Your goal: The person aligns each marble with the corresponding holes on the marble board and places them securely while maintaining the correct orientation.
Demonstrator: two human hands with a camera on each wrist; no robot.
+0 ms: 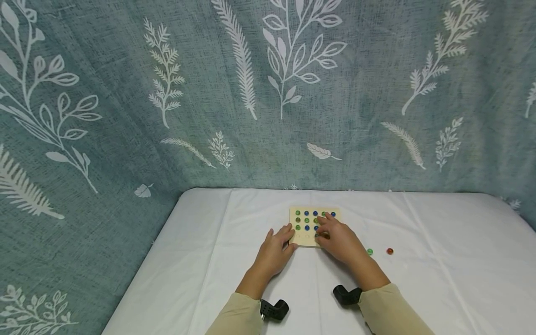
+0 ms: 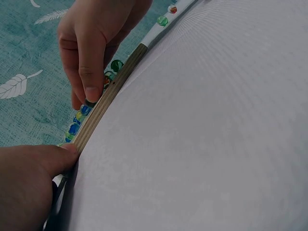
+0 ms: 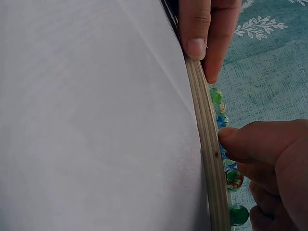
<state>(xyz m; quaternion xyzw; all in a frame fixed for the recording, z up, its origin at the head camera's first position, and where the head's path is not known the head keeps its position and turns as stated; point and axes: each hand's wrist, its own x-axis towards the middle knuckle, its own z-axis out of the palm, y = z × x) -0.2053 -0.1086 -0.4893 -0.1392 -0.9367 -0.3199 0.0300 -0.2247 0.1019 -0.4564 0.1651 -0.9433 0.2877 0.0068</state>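
A small wooden board (image 1: 302, 239) lies on the white table (image 1: 439, 260), with green and blue marbles (image 1: 306, 220) seated in rows of holes. My left hand (image 1: 289, 237) holds the board's near left corner, thumb (image 3: 196, 45) against its edge. My right hand (image 1: 322, 229) is over the board's right side, and its thumb and finger pinch a marble (image 2: 86, 109) close to the near edge. In the right wrist view the thumb (image 3: 231, 137) touches a blue marble beside the plywood edge (image 3: 207, 139).
A loose green marble (image 1: 370, 251) and a red one (image 1: 390, 251) lie on the cloth right of the board. A leaf-patterned teal curtain (image 1: 268, 93) hangs behind the table and along its left side.
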